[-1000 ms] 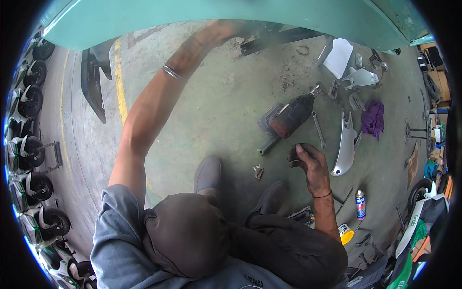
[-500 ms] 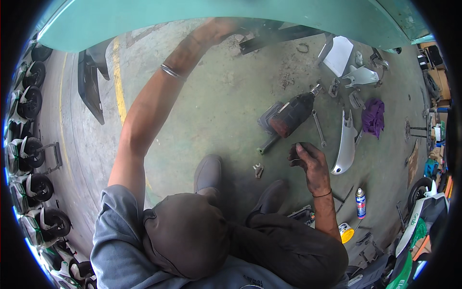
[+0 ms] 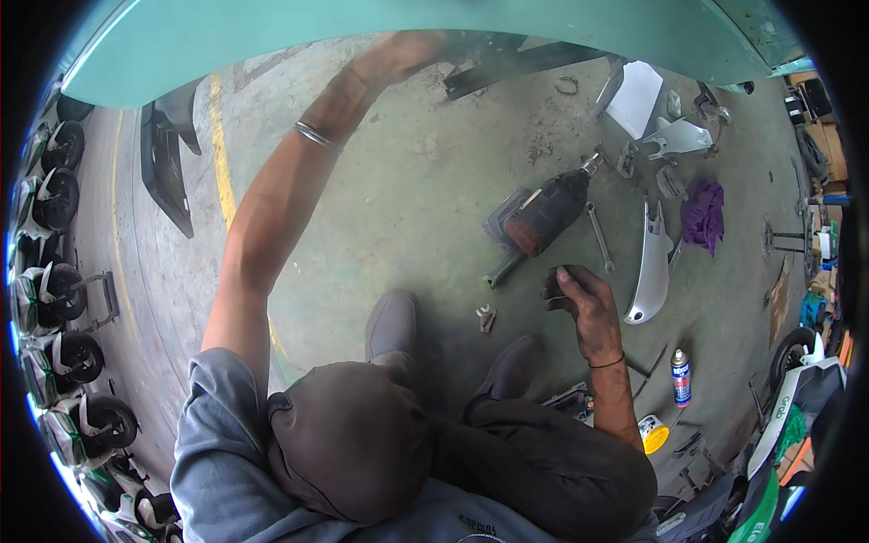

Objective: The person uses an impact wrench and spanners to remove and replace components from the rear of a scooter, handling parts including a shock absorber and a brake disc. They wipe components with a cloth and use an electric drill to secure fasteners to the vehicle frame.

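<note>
My left hand (image 3: 403, 54) reaches up to a dark part beneath a teal body panel (image 3: 344, 18); its fingers are hidden there. My right hand (image 3: 575, 299) is raised with fingers curled and thumb bent in; anything inside is too dark to make out. Beside it on the floor lie a dark power tool (image 3: 557, 204) with a red end, a steel wrench (image 3: 599, 235), a long silver trim piece (image 3: 647, 267) and a small metal piece (image 3: 486, 319).
A purple cloth (image 3: 703, 217), white plates (image 3: 634, 95), a spray can (image 3: 680, 378), a yellow-lidded tub (image 3: 652, 436) and loose parts lie to the right. A dark bracket (image 3: 167, 167) stands at upper left. Scooters (image 3: 63, 290) line the left; another (image 3: 792, 407) is at lower right.
My left hand and forearm have shifted slightly up and left in the picture, along with a slight shift of the whole view. My right hand stays much as it was.
</note>
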